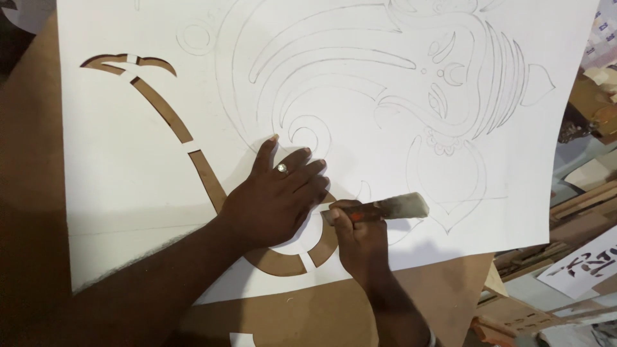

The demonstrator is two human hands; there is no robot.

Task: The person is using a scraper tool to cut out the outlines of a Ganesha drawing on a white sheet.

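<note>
One white sheet [128, 167] with a pencilled ornamental drawing is spread on a brown board [334, 308], several curved strips already cut out of it. One cutting tool [385, 209] is gripped in the closed right hand [360, 241], its tip at the curved cut. The left hand [276, 199] is laid flat, fingers spread, just beside the tool; one ring [281, 168] is worn.

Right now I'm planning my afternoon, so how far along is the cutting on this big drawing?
Early. A curved band on the white sheet is already cut through, showing brown board. The right hand holds a knife at the band's lower curve while the left hand presses the sheet flat. The large pencilled design is still uncut.
</note>
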